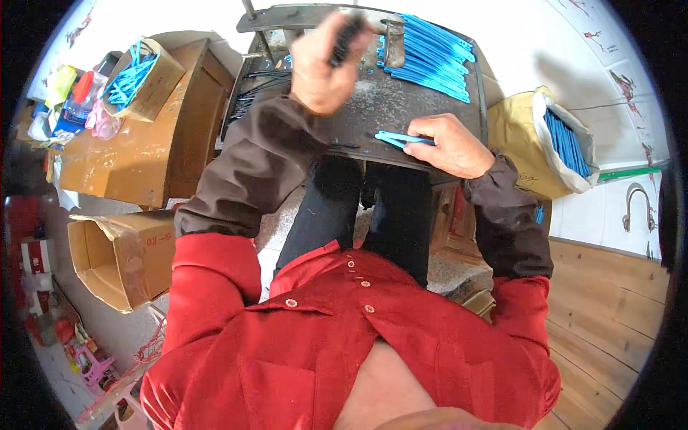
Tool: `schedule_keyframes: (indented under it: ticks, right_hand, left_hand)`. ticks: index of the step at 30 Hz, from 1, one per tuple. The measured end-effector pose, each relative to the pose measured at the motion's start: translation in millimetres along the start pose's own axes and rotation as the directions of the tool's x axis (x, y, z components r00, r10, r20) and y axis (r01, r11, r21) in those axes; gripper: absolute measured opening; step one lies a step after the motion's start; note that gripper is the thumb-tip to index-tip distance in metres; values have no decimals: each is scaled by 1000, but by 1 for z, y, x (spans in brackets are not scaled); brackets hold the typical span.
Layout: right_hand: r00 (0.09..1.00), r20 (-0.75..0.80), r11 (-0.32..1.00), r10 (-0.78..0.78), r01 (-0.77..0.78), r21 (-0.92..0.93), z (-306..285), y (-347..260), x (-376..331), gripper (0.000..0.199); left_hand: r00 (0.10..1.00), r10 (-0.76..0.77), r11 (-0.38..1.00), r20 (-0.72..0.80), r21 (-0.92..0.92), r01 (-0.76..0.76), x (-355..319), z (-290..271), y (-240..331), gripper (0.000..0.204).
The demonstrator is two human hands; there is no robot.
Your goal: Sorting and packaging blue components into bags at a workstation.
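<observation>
My left hand [326, 72] is closed around a black, rounded, handle-like thing [349, 39] above the far side of the dark worktable [358, 100]. Motion blurs this hand, and what the black thing belongs to is hidden. Near the table's front edge, my right hand [455, 147] pinches light-blue plastic strips [393, 137] between thumb and fingers, their ends pointing left. A big pile of similar blue strips [433, 61] lies at the back right of the table. Beside the pile stands a worn metal block [395, 44].
Thin black rods [258, 89] lie along the table's left side. A yellow sack [523, 136] of blue strips stands at the right. To the left is a brown cabinet [122, 161] bearing a cardboard box [154, 86] of blue pieces, with an open carton [129, 254] below.
</observation>
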State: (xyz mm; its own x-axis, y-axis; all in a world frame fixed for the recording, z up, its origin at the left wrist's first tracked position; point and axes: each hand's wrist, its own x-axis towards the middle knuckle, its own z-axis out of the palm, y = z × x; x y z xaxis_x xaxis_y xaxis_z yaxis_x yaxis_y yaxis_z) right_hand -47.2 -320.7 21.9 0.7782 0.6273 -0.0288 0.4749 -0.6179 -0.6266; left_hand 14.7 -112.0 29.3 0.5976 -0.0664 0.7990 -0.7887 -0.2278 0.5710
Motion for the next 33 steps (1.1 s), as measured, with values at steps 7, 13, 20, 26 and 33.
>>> schedule_keyframes:
  ticks: [7,13,20,26,33]
  right_hand:
    - [999,-38,1000,-8,8,-17,1,1,-1,18]
    - [923,-369,983,110,-46,176,-11,0,1,18]
    - [848,-500,945,176,-2,328,-13,1,28,16]
    - [809,-538,890,238,41,455,-9,-1,55,14]
    - [853,-460,969,-247,225,-101,-45,7,63,7]
  left_hand:
    - [881,-295,932,370,-92,351,-25,12,-18,16]
    - [814,-390,785,431,-306,538,-22,4,-22,13]
    - [721,-526,493,451,-530,690,-15,6,-25,17]
    - [738,-531,495,417,-555,669,-11,13,-35,14]
    - [743,-521,490,421,-564,664,-12,15,-39,14]
